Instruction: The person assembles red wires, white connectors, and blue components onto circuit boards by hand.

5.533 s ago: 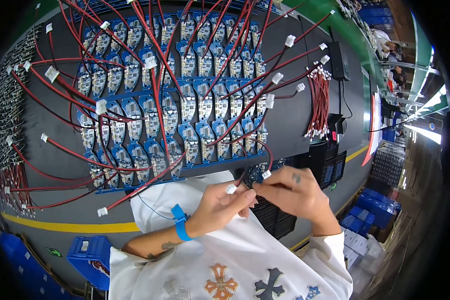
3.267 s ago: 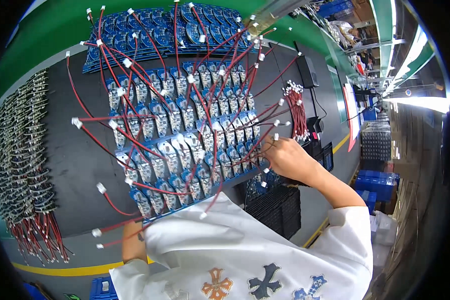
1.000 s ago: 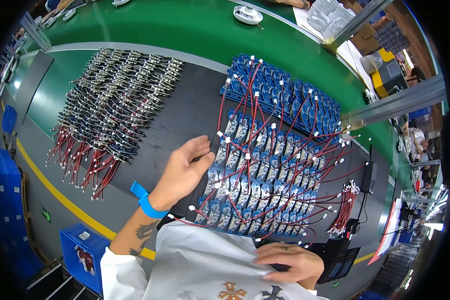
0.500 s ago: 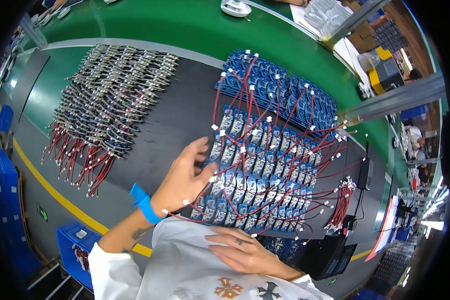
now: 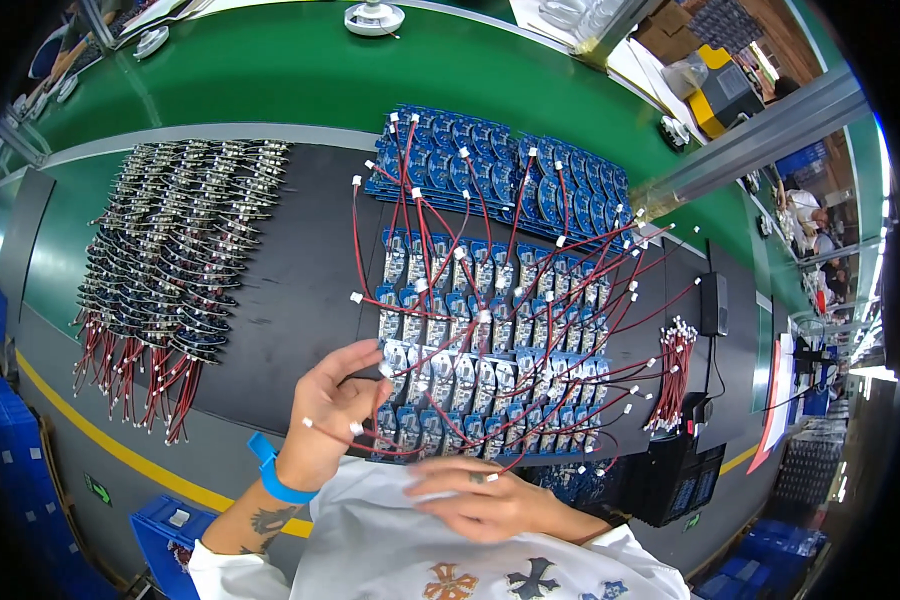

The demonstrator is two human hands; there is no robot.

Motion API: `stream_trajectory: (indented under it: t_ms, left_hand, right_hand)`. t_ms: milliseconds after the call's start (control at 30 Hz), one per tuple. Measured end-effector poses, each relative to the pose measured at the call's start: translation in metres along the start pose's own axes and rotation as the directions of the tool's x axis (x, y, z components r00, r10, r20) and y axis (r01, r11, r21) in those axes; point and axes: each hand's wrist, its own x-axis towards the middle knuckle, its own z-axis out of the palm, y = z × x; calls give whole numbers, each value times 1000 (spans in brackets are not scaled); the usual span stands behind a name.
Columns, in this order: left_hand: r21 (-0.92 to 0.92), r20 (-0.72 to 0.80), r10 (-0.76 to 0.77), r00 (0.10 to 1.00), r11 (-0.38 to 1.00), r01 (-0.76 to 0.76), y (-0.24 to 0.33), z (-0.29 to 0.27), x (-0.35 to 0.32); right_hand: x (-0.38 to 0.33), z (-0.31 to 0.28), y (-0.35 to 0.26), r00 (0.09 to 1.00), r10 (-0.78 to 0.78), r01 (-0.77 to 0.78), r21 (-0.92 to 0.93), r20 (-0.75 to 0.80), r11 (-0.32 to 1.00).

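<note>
Boards: four rows of blue and white circuit boards (image 5: 485,385), flat on a black mat (image 5: 315,260) in front of the person.
Wires: red-and-black wires (image 5: 357,245) with white plugs (image 5: 357,181), fanned across the boards and past their edges.
Left hand: the left hand (image 5: 332,415) is at the boards' left edge, half open, fingers bent and apart from the thumb. A plug shows by the thumb tip; I cannot tell whether the hand touches it.
Right hand: the right hand (image 5: 485,500) is just nearer the person than the boards, blurred, fingers loosely extended, nothing seen in its hold.
Wristband: blue wristband (image 5: 278,475), on the left wrist.
Stack: more blue boards (image 5: 570,185), just beyond the boards.
Upright rows: dark, closely packed pieces (image 5: 165,240), well left of the boards, red wires hanging from their near end.
Bundle: loose red wires (image 5: 675,375), right of the boards.
</note>
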Motion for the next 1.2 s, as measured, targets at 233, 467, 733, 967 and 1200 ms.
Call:
stream_trajectory:
  t_ms: [233, 467, 733, 967, 1200]
  left_hand:
    - [-134, -31, 97, 995, 986, -100, -13, 20, -6]
    - [-213, -104, 73, 992, 973, -94, -24, 35, -10]
    - [-243, 44, 73, 996, 968, -60, -50, 42, -3]
    - [-46, -381, 319, 868, 931, -363, -37, -21, -76]
    - [50, -789, 422, 446, 768, -639, -44, -119, -134]
  right_hand:
    - [-11, -33, -20, 828, -146, 168, -8, -542, 986]
    - [-12, -33, -12, 763, -81, 84, -26, -642, 996]
    - [1, -39, -12, 790, -52, 191, 166, -610, 967]
    - [26, -34, -33, 408, -90, 524, 152, -908, 838]
    - [119, 16, 44, 977, 34, -125, -435, -211, 892]
